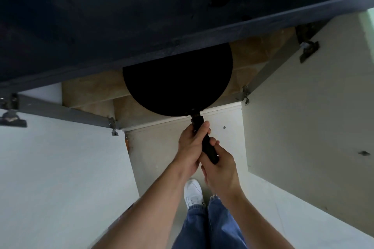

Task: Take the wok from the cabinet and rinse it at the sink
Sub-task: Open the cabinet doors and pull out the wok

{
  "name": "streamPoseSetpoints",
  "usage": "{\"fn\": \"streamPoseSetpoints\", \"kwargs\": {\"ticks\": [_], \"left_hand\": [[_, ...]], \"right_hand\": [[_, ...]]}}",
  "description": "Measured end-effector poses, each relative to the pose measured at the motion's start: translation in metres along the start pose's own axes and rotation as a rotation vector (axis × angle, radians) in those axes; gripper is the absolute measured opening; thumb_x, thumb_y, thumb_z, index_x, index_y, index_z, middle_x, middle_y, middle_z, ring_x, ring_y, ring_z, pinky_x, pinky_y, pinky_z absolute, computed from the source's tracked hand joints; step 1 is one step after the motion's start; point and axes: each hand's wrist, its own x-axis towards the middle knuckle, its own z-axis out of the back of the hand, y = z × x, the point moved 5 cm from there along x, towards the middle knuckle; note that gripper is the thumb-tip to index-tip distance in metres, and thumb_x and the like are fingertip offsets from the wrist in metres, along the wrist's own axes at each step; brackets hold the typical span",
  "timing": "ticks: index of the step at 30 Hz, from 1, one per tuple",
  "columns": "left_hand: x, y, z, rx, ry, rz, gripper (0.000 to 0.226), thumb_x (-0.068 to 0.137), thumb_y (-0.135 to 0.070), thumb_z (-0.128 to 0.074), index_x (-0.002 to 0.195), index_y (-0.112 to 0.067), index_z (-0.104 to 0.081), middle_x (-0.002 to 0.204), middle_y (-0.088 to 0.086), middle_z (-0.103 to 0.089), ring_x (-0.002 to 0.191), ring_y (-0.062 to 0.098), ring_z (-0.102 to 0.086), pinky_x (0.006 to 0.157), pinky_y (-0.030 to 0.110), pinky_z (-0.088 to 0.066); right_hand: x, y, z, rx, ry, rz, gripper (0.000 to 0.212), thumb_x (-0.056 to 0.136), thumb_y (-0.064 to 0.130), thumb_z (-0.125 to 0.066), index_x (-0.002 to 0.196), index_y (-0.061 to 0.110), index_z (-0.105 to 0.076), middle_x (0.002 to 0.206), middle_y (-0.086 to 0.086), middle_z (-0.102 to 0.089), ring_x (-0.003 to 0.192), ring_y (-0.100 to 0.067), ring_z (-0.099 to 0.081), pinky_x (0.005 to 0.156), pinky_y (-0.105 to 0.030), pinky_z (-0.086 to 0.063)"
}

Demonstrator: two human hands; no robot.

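While both cabinet doors (pixel 303 107) stand open, the black wok (pixel 178 83) sits half inside the cabinet (pixel 91 89), its far part hidden under the dark counter (pixel 141 16). Left hand (pixel 191 145) and right hand (pixel 219 170) each hold a closed grip around the wok handle (pixel 206 143), left hand farther.

Bare forearms, blue jeans (pixel 202 226) — one white sneaker (pixel 193 193)

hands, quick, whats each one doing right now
Left hand: closed on the wok handle, nearer the pan.
Right hand: closed on the handle's end.
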Motion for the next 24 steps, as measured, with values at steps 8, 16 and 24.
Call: {"fn": "streamPoseSetpoints", "kwargs": {"ticks": [8,16,24], "left_hand": [[-0.105,0.012,-0.011,0.039,-0.012,0.087,0.013,0.097,-0.017,-0.058,0.093,-0.005,-0.054,0.075,0.003,-0.053,0.053,0.016,-0.053,0.07,0.032,-0.059],[-0.193,0.042,-0.019,0.081,-0.039,0.152,0.018,0.096,-0.018,-0.059,0.086,-0.005,-0.053,0.071,0.006,-0.05,0.056,0.019,-0.055,0.067,0.033,-0.056],[-0.275,0.05,-0.036,0.134,-0.017,0.13,0.014,0.097,-0.015,-0.056,0.09,-0.005,-0.052,0.069,0.009,-0.048,0.056,0.019,-0.054,0.059,0.027,-0.057]], "right_hand": [[-0.108,0.011,0.019,-0.086,-0.057,-0.061,0.005,0.083,0.027,-0.061,0.083,0.025,-0.064,0.058,0.007,-0.061,0.054,-0.012,-0.057,0.055,-0.03,-0.045],[-0.2,0.002,0.045,-0.163,-0.053,-0.062,0.017,0.08,0.039,-0.053,0.087,0.027,-0.063,0.065,0.001,-0.065,0.057,-0.015,-0.057,0.057,-0.041,-0.047],[-0.277,0.004,0.061,-0.103,-0.059,0.009,0.015,0.098,0.028,-0.054,0.087,0.029,-0.064,0.063,0.01,-0.064,0.053,-0.005,-0.053,0.055,-0.03,-0.043]]}}
